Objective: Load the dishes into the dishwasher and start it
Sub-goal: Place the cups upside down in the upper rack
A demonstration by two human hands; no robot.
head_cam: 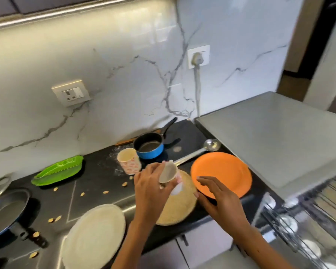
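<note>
The left hand (151, 189) grips a tilted cup (168, 172) above a tan plate (179, 204), fingers curled round it. The right hand (219, 199) hovers with fingers relaxed over the near edge of an orange plate (221, 171), holding nothing. A ladle (198, 151), a patterned cup (129, 161) and a blue saucepan (148, 145) lie behind. A white plate (94, 235) sits nearer, a green tray (58, 169) left. The dishwasher rack (306, 226) stands open at right. No writing is legible.

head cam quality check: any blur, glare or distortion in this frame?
Head view: motion blur smears the rack at lower right and softens the left hand gripping a cup; the strip light under the cabinets blows out and washes the wall; wide-angle bending curves the counter edge; the orange plate stays fairly sharp.
</note>
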